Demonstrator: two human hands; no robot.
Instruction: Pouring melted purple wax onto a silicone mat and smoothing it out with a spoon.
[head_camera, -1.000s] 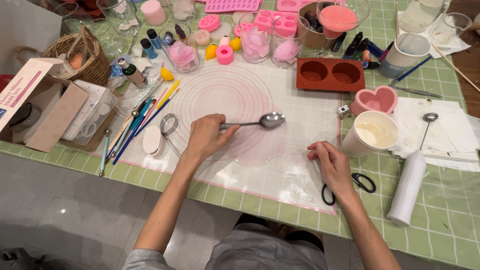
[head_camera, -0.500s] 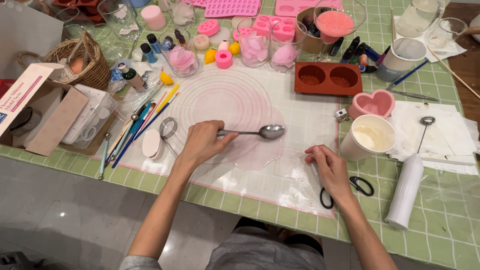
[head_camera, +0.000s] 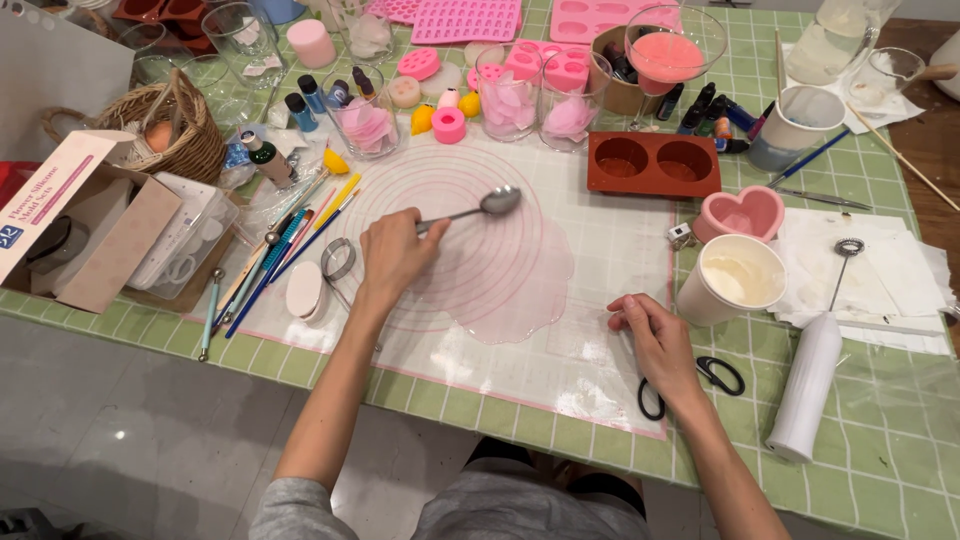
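My left hand (head_camera: 395, 252) grips the handle of a metal spoon (head_camera: 487, 206), whose bowl hovers over the translucent silicone mat (head_camera: 560, 330) with its pink ring markings. A thin pale pink sheet (head_camera: 520, 290) lies on the mat just right of the hand. Over near the mat's right edge, my right hand (head_camera: 655, 340) rests with curled fingers and nothing in it, beside black-handled scissors (head_camera: 700, 380). A white paper cup (head_camera: 728, 280) of pale liquid stands just right of that hand.
A brown two-cavity mould (head_camera: 652, 163) and a pink heart mould (head_camera: 741, 213) sit at the right. Glasses with pink petals (head_camera: 365, 125), small bottles, a wicker basket (head_camera: 180, 130), a cardboard box (head_camera: 85, 230), brushes (head_camera: 290, 245) and a white milk frother (head_camera: 808, 385) crowd the green checked table (head_camera: 890, 440).
My left hand has shifted the spoon slightly left and further from me over the mat. My right hand has stayed by the scissors.
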